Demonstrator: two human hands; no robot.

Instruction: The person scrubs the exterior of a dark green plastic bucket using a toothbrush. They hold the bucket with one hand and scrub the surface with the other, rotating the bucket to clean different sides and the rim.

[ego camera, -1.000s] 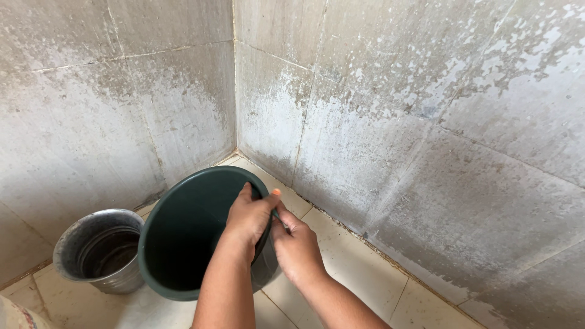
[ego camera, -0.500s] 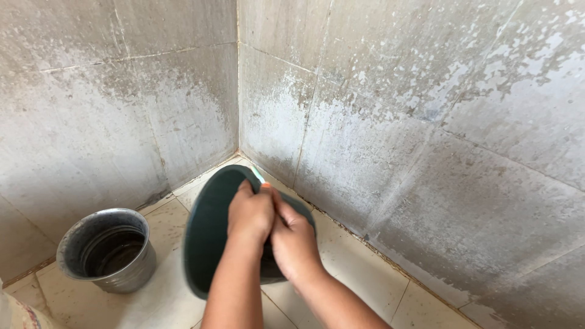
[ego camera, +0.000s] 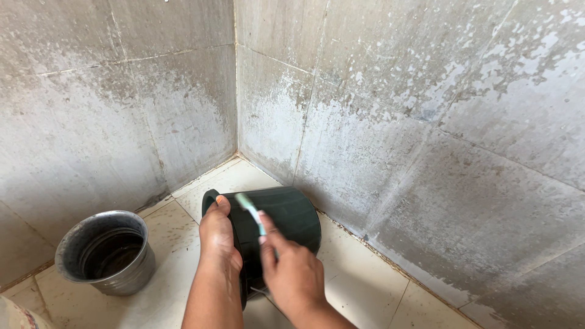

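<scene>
Steel pail (ego camera: 105, 251) beside green bucket (ego camera: 286, 216)

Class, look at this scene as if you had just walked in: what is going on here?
A person crouches in a tiled corner, working on a dark green bucket tipped on its side on the floor. The left hand grips its rim, while the right hand holds a small light green brush against the bucket's outside. A metal bucket stands upright to the left, apart from them.

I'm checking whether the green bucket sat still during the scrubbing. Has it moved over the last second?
Yes. The green bucket has turned: its open mouth, which faced the camera beside the metal bucket, now points left, edge-on, and its rim has drawn away from that pail toward the wall corner.
</scene>
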